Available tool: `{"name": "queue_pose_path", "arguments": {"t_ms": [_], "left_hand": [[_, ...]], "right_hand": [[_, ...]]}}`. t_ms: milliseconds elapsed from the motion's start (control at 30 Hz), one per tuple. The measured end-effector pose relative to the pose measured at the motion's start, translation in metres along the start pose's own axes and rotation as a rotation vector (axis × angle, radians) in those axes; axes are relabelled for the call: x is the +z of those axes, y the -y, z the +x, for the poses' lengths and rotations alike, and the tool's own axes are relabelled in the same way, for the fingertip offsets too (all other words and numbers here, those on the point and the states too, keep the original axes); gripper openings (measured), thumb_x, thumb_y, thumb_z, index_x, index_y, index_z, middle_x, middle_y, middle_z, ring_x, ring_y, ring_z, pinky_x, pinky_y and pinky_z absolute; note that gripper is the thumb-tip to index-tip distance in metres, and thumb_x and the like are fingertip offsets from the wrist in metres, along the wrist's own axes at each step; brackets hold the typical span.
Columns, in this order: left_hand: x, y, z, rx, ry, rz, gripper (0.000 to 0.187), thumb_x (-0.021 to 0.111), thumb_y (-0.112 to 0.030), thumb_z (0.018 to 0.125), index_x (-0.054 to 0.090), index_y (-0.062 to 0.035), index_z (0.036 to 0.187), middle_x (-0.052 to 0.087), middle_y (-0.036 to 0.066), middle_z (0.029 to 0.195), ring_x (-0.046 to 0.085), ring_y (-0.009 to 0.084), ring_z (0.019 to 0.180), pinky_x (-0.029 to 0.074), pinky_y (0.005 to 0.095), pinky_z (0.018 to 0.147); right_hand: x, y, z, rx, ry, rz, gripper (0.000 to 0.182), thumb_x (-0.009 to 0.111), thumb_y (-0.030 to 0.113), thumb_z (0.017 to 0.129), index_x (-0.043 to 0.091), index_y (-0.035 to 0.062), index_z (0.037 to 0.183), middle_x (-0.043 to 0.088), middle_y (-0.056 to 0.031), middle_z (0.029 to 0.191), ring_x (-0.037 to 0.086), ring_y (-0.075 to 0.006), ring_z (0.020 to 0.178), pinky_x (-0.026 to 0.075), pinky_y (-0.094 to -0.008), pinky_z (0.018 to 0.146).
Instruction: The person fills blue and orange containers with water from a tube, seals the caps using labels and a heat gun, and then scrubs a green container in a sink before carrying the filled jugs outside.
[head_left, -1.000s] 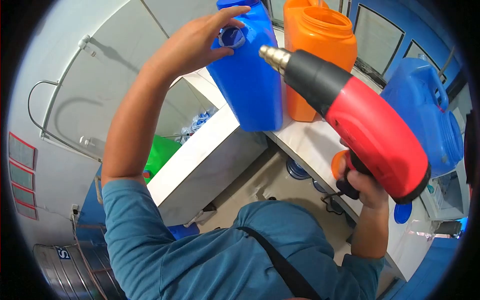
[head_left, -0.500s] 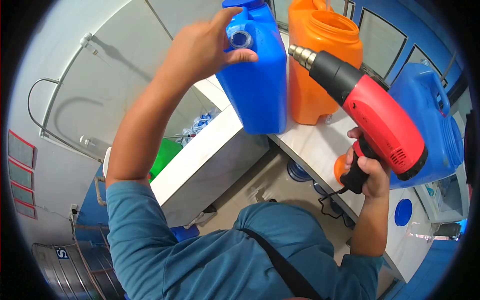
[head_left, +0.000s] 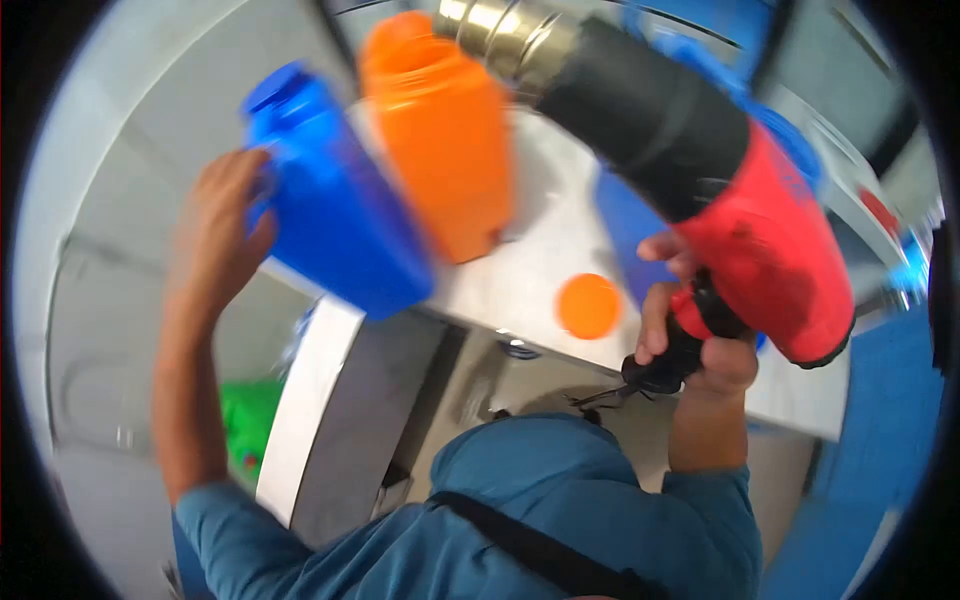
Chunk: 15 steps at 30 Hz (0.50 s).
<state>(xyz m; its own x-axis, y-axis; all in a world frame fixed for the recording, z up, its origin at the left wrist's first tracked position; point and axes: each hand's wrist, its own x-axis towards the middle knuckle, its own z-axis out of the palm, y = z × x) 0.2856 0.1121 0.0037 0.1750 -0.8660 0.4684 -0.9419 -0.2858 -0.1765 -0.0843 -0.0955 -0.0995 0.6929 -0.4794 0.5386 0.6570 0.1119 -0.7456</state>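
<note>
My right hand (head_left: 700,335) grips the black handle of a red and black heat gun (head_left: 690,150). The metal nozzle points to the upper left, close to the camera. A blue jerrycan (head_left: 345,215) stands upright at the left. Around its small spout are the fingers and thumb of my left hand (head_left: 230,200), slightly blurred, and they partly hide it. An orange jerrycan (head_left: 440,150) stands just right of the blue one. A second blue jerrycan (head_left: 630,230) is mostly hidden behind the heat gun.
On the white counter (head_left: 540,280) lies a round orange lid (head_left: 588,306). A white ledge (head_left: 310,400) runs along the left, with a green container (head_left: 250,420) beyond it. The heat gun's cord (head_left: 600,398) hangs below my right hand.
The view has turned right, so the jerrycans appear further left. The heat gun is larger and nearer the camera. My left hand's fingers are now more curled at the blue jerrycan's spout.
</note>
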Motion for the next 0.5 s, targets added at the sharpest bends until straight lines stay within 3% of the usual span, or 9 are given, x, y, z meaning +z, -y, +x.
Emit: {"name": "queue_pose_path", "arguments": {"t_ms": [67,133,167,233,267,333,367,400,500], "left_hand": [[0.001,-0.019,0.0,-0.235,-0.088,0.109,0.054,0.07,-0.01,0.078,0.052,-0.0047,0.129,0.058,0.019,0.124,0.056,0.0365,0.114,0.045,0.0434,0.099],[0.016,-0.003,0.004,-0.38,0.064,0.079,0.046,0.066,-0.013,0.085,0.052,-0.0035,0.128,0.06,0.016,0.119,0.058,0.0335,0.111,0.047,0.0426,0.093],[0.018,-0.004,0.006,-0.352,0.06,0.053,0.046,0.066,-0.013,0.085,0.052,-0.0035,0.128,0.06,0.016,0.119,0.058,0.0335,0.111,0.047,0.0426,0.093],[0.01,-0.005,0.005,-0.068,-0.083,0.147,0.04,0.065,-0.013,0.086,0.054,-0.003,0.123,0.059,0.016,0.118,0.058,0.0313,0.111,0.047,0.0414,0.093],[0.013,0.002,0.009,-0.059,-0.084,0.147,0.04,0.065,-0.013,0.086,0.054,-0.003,0.123,0.059,0.016,0.118,0.058,0.0313,0.111,0.047,0.0414,0.093],[0.016,0.012,0.008,-0.283,0.067,0.05,0.041,0.066,-0.011,0.082,0.054,-0.0034,0.121,0.057,0.015,0.12,0.056,0.0317,0.114,0.046,0.0409,0.095],[0.009,0.005,0.012,-0.165,0.108,0.107,0.05,0.068,-0.014,0.08,0.052,-0.0055,0.126,0.056,0.016,0.123,0.054,0.0344,0.115,0.044,0.0411,0.097],[0.007,0.009,0.016,-0.043,0.024,0.178,0.058,0.072,-0.021,0.08,0.05,-0.0063,0.132,0.055,0.017,0.127,0.053,0.0371,0.118,0.043,0.0423,0.1],[0.007,0.03,0.053,-0.329,-0.18,0.045,0.078,0.067,-0.055,0.084,0.046,-0.0041,0.139,0.056,0.025,0.13,0.053,0.0387,0.123,0.041,0.0436,0.104]], "right_hand": [[-0.027,0.051,-0.026,-0.19,-0.104,-0.171,0.073,0.07,0.026,0.078,0.038,-0.0058,0.135,0.033,-0.0341,0.141,0.063,-0.0212,0.07,0.057,-0.0315,0.058],[-0.046,0.101,-0.044,-0.328,-0.262,-0.347,0.071,0.067,0.03,0.081,0.038,-0.004,0.136,0.028,-0.0361,0.146,0.063,-0.0193,0.071,0.056,-0.0285,0.059],[-0.055,0.126,-0.05,-0.379,-0.346,-0.444,0.069,0.065,0.031,0.082,0.039,-0.0033,0.136,0.028,-0.0358,0.147,0.063,-0.0182,0.072,0.054,-0.0267,0.059],[-0.081,0.174,-0.054,-0.425,-0.457,-0.645,0.065,0.062,0.03,0.085,0.041,-0.0029,0.137,0.039,-0.033,0.141,0.063,-0.0164,0.072,0.053,-0.0259,0.059],[-0.093,0.191,-0.051,-0.428,-0.54,-0.713,0.063,0.061,0.027,0.086,0.041,-0.0029,0.137,0.049,-0.0313,0.134,0.064,-0.0157,0.071,0.054,-0.0267,0.059],[-0.136,0.225,-0.045,-0.297,-0.773,-0.814,0.049,0.06,0.024,0.089,0.049,-0.0028,0.129,0.064,-0.0209,0.116,0.062,-0.0129,0.07,0.052,-0.0267,0.06],[-0.165,0.243,-0.042,-0.195,-0.862,-0.919,0.045,0.061,0.024,0.088,0.054,-0.0024,0.123,0.067,-0.0159,0.106,0.061,-0.0118,0.069,0.051,-0.0269,0.059],[-0.198,0.256,-0.036,-0.086,-0.925,-1.007,0.04,0.063,0.025,0.087,0.058,-0.0019,0.117,0.069,-0.0109,0.095,0.061,-0.0108,0.068,0.05,-0.027,0.059],[-0.272,0.293,0.004,0.296,-0.919,-1.546,0.041,0.068,0.027,0.08,0.062,-0.0013,0.11,0.068,-0.0083,0.084,0.061,-0.0129,0.067,0.05,-0.0279,0.059]]}}
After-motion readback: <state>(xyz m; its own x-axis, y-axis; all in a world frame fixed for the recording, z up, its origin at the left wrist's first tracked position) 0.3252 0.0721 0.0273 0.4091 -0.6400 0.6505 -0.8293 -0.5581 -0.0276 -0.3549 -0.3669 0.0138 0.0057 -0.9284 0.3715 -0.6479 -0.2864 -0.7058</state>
